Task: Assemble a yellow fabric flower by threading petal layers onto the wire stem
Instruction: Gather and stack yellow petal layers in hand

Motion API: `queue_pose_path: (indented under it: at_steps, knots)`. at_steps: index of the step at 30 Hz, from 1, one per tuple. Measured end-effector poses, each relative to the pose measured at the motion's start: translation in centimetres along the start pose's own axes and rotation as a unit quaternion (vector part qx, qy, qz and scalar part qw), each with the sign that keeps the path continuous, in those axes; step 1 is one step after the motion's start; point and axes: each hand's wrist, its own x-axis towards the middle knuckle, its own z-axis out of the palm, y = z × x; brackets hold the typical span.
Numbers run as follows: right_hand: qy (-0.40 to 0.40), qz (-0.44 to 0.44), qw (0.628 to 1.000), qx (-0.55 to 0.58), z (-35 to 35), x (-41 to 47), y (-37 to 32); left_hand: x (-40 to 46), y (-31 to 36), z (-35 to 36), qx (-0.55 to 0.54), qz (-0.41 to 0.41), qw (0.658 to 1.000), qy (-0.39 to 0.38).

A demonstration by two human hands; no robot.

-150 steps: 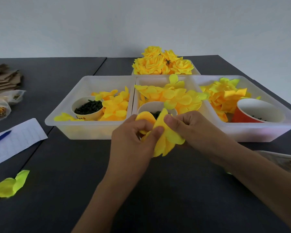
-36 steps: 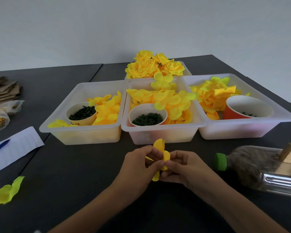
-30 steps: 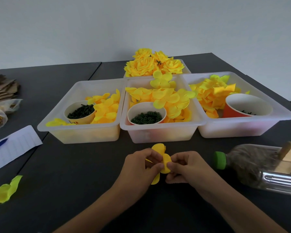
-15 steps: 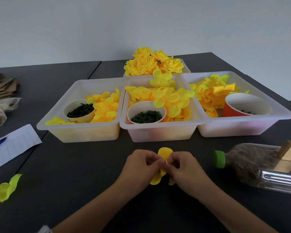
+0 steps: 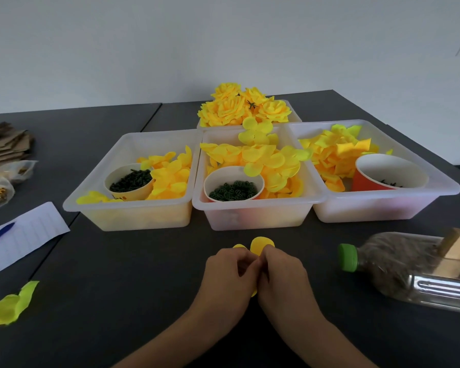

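Here, low in the centre of the frame, I see both hands pressed together around a yellow petal piece (image 5: 258, 245).

My left hand (image 5: 227, 274) and right hand (image 5: 283, 274) have fingers curled in, pinching the fabric between them; only its top edge and a sliver below show. Above them I see three clear bins (image 5: 250, 208) of loose yellow petals and cups, with finished flowers (image 5: 237, 107) behind. At right lies a green-capped bottle (image 5: 409, 269); at lower left, a stray petal (image 5: 8, 306).
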Motion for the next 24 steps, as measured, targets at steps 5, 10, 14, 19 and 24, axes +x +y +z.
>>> queue_pose_path:
  at_steps: [5,10,14,19,24]
  knots:
    - [0.0,-0.009,1.0,-0.008,0.1,0.2,-0.3,-0.3,0.1,0.2,-0.001,0.007,1.0,0.023]
    - [0.025,-0.03,0.998,0.056,0.3,0.0,-0.3,-0.4,0.1,-0.5,-0.05,-0.032,0.998,0.016]
    - [0.013,-0.064,0.991,0.115,-0.4,-0.5,-0.4,-0.1,0.0,-2.6,-0.157,-0.088,0.982,-0.06]
    - [-0.035,-0.087,0.983,0.156,-2.0,-1.4,-1.5,0.1,0.1,-6.0,-0.299,-0.146,0.918,-0.217]
    - [-0.116,-0.086,0.965,0.219,-4.3,-1.8,-2.6,-0.4,0.2,-7.6,-0.345,-0.122,0.886,-0.284]
